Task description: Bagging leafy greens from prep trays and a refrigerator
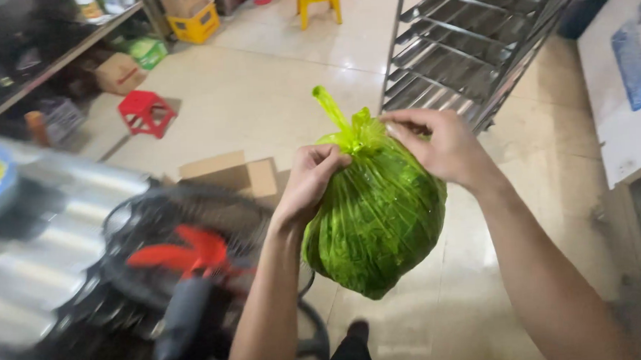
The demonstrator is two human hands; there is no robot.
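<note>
The grip of both hands closes on the knotted neck of a green plastic bag (376,221): the left hand (310,180) is clenched around the gathered plastic just under the knot, and the right hand (434,142) pinches the top of the knot from the other side. The bag hangs full and rounded in the air between the forearms, above the tiled floor (274,103). Below and to the left stands a floor fan (187,258) with red blades behind a dark cage. Beyond it a flattened cardboard box (237,173) lies on the floor. Farther off sit a red stool (144,112), a metal tray rack (473,44) and a yellow chair (318,0).
</note>
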